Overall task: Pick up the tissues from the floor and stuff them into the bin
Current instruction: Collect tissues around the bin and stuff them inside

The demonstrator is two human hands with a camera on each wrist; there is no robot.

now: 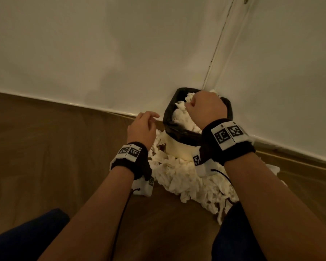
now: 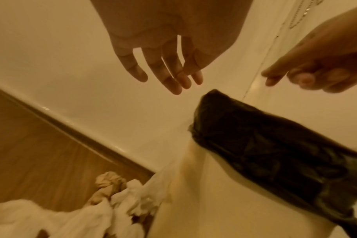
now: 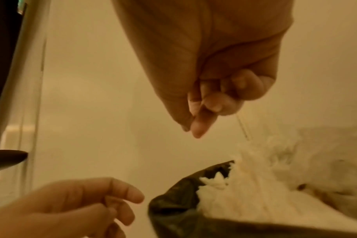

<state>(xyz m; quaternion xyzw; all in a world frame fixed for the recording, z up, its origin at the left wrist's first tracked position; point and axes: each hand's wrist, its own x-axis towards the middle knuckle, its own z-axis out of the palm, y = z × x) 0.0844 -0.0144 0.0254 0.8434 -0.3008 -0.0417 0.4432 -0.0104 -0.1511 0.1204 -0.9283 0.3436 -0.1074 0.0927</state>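
A pale bin (image 1: 179,147) with a black liner (image 1: 168,117) stands in the corner, heaped with white tissues (image 1: 183,117). More crumpled tissues (image 1: 188,178) lie on the floor in front of it. My right hand (image 1: 205,108) hovers over the bin's mouth with its fingers curled into a fist; in the right wrist view the right hand (image 3: 206,104) holds nothing, above the binned tissues (image 3: 245,193). My left hand (image 1: 143,127) hangs just left of the bin, fingers loose and empty. In the left wrist view the left hand (image 2: 169,75) is spread beside the liner (image 2: 265,145).
White walls (image 1: 120,53) meet right behind the bin, above a pale skirting board (image 1: 64,104). Brown wooden floor (image 1: 45,147) stretches to the left. A brownish paper wad (image 2: 110,182) lies among the floor tissues (image 2: 71,217). My knees in dark blue (image 1: 26,238) sit at the bottom.
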